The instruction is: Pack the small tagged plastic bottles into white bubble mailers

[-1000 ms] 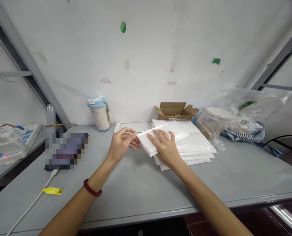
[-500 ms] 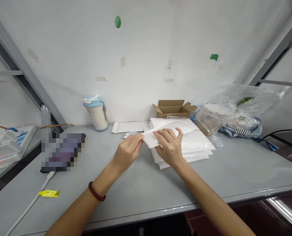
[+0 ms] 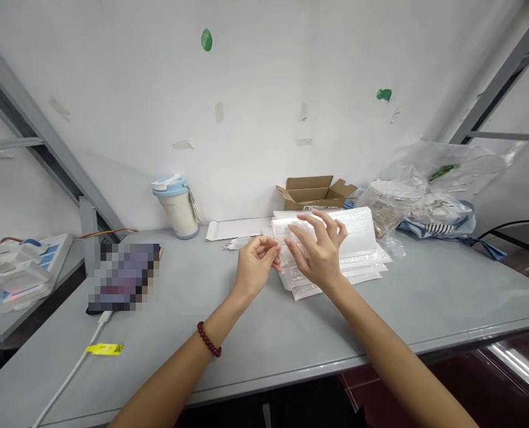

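Light, floppy, slippery bubble mailer (image 3: 336, 229) at frame centre atop stack (image 3: 336, 270); best pinched along its stiffer edge. Left hand (image 3: 254, 267) loosely pinched, contents unclear; right hand (image 3: 315, 252) spread, empty.

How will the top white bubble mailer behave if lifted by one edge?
The top bubble mailer is thin and padded, so probably light, and it would likely bend. Its glossy film looks slippery; it could slide off the stack. The right hand hovers over it.
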`<state>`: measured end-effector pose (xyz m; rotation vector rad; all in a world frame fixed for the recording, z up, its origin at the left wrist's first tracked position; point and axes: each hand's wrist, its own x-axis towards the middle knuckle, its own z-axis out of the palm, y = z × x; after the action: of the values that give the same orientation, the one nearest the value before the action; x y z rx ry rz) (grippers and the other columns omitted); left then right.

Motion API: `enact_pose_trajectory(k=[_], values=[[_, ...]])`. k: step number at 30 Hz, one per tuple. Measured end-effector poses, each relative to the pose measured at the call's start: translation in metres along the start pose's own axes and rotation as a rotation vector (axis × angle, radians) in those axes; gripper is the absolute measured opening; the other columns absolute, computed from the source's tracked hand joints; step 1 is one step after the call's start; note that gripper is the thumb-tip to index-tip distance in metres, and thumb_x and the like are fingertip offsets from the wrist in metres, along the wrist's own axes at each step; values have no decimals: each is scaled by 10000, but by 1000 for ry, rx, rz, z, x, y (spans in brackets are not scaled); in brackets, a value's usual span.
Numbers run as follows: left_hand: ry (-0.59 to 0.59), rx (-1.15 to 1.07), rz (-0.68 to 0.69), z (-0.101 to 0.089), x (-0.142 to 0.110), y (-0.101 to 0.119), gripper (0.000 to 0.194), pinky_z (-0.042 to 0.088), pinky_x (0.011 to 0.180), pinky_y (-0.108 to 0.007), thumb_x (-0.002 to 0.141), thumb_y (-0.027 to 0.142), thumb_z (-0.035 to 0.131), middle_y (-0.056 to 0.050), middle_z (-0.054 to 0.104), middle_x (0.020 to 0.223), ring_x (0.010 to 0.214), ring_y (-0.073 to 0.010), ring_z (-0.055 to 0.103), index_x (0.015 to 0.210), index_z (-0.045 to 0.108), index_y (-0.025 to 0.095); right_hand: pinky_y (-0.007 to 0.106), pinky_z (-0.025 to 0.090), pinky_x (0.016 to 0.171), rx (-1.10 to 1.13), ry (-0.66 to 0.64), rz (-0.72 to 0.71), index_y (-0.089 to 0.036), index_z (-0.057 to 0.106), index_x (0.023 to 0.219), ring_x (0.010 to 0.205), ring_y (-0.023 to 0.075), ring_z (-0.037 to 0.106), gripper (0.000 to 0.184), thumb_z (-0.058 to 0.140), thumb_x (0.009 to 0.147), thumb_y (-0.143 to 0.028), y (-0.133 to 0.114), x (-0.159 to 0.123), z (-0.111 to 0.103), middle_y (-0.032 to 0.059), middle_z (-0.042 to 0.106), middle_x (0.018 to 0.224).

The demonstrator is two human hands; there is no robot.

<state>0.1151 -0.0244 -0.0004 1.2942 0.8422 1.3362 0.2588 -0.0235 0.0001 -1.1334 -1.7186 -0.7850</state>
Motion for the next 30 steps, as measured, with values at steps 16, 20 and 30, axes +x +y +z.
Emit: enact_pose_trajectory(k=[16,20,30], values=[[160,587,161,-62,36,-20,243,518,779,-353,760,190,457,-84,699,858,753,-179,653,853,675,136,496,240,952,-9,-302,17,-215,648,1024,1160,278,428,271,463,900,-370,8,-5,8,111,588,1115],[114,1184,341,-126,57,-26,345,440,915,-406,716,77,369,-110,676,987,977,-235,579,848,678,152,494,256,942,27,-285,6,-216,646,1024,1147,278,443,274,450,907,-368,5,-4,7,116,601,1097],[-33,1450,219,-150,64,-57,490,368,944,-528,706,39,367,-129,497,1340,1263,-349,352,1129,598,132,489,237,957,40,-324,-48,-209,620,1067,1153,268,448,282,452,909,-371,-3,-5,5,117,611,1100]])
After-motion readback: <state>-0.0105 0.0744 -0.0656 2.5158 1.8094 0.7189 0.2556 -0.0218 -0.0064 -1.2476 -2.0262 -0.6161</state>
